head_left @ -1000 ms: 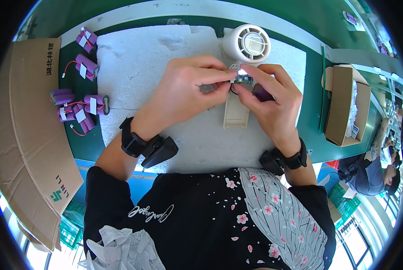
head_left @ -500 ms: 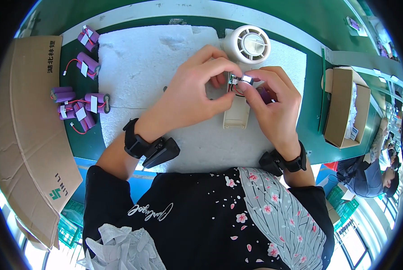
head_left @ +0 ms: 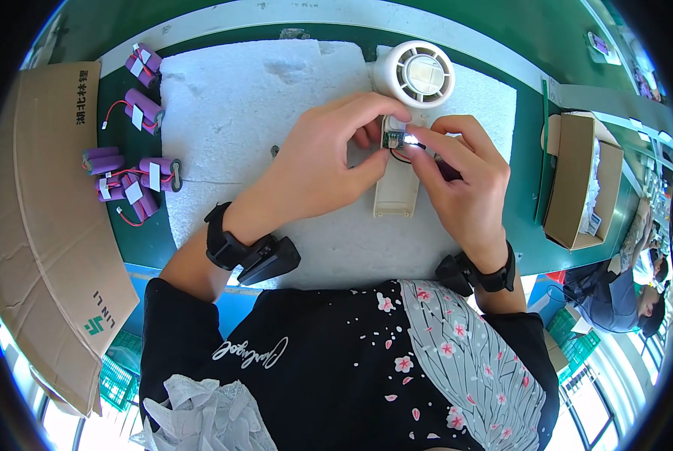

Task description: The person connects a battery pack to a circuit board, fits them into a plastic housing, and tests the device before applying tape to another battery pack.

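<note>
A cream handheld fan (head_left: 419,74) lies on the foam sheet, its round grille at the far side. Its handle (head_left: 393,197) is opened up as a shallow shell. My left hand (head_left: 329,154) is closed, thumb and index fingertips gripping a small green circuit board (head_left: 393,140) at the handle's upper end. Pinched between my right hand's (head_left: 468,177) thumb and index finger is a small white plug (head_left: 411,139), bright with glare, against the board's right side. Thin red and black wires (head_left: 401,155) curve below it. A purple battery (head_left: 448,171) shows partly under my right fingers.
Several purple battery packs (head_left: 143,113) with white labels and red leads lie left of the white foam sheet (head_left: 231,90). A large cardboard sheet (head_left: 43,225) stands at far left. An open cardboard box (head_left: 569,180) sits right. A person (head_left: 614,297) is seated beyond it.
My right hand has shifted slightly toward me and right, with the plug now beside the board. My left hand has moved slightly nearer too. The fan has barely moved.
</note>
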`<move>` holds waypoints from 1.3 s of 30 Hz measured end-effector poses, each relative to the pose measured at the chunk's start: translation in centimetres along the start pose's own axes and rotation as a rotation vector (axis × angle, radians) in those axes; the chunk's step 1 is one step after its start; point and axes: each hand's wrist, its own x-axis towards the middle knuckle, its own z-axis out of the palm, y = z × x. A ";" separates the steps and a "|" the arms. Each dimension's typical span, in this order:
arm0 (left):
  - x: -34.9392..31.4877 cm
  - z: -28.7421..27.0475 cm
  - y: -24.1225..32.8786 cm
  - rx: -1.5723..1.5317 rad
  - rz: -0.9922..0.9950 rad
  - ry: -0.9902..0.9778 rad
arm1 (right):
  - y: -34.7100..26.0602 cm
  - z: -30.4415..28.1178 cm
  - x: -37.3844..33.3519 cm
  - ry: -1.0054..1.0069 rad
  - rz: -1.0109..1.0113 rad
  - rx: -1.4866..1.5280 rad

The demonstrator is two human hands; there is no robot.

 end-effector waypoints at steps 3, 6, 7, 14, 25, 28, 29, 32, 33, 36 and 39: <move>0.1 0.1 0.1 -0.014 -0.021 0.000 | -0.2 0.1 0.2 0.017 0.003 -0.007; 0.0 0.1 0.1 -0.006 -0.042 0.002 | -0.5 0.1 0.3 0.044 0.025 0.004; 0.0 0.1 0.1 -0.009 -0.042 0.002 | -0.5 0.1 0.3 0.042 0.030 0.005; -0.1 0.0 -0.1 -0.046 -0.026 -0.004 | -0.1 0.3 0.1 0.062 -0.045 -0.028; 0.7 -0.6 -0.9 0.151 0.225 0.017 | -0.2 -0.3 0.7 -0.022 0.301 0.124; 0.8 -0.9 -0.9 0.193 0.225 -0.005 | -0.3 -1.5 1.4 -0.276 0.434 0.236; 0.8 -0.9 -0.8 0.213 0.221 -0.013 | -0.2 -1.9 1.5 -0.409 0.498 0.291; 0.9 -0.8 -0.6 0.201 0.218 -0.009 | 0.9 -3.6 1.3 -0.561 0.563 0.514; 0.8 -0.8 -0.6 0.190 0.213 -0.012 | 1.2 -4.1 1.2 -0.637 0.601 0.627; 0.8 -0.8 -0.9 0.168 0.208 0.030 | 2.1 -4.5 0.9 -0.710 0.529 0.840; 0.7 -1.0 -0.9 0.134 0.204 0.053 | 3.2 -4.4 1.2 -0.732 0.463 0.986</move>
